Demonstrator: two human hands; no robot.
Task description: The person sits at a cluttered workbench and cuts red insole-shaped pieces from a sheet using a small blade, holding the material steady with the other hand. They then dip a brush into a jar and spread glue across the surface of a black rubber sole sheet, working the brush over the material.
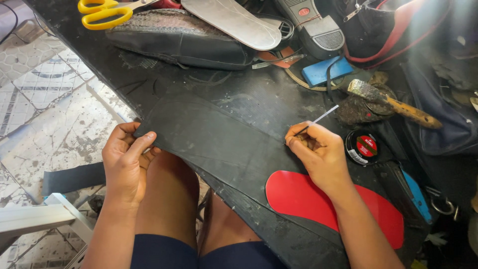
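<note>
A black rubber sheet lies across the dark workbench and over my knees. My left hand pinches the sheet's left end, thumb on top. My right hand is closed on a thin white pen-like stick, its tip resting on the sheet's right part. A red sole-shaped insole lies under my right wrist and forearm, partly hidden by them.
At the back lie yellow-handled scissors, a black shoe and a grey insole. A blue block, a dirty brush with wooden handle and a round polish tin sit to the right. Tiled floor at left.
</note>
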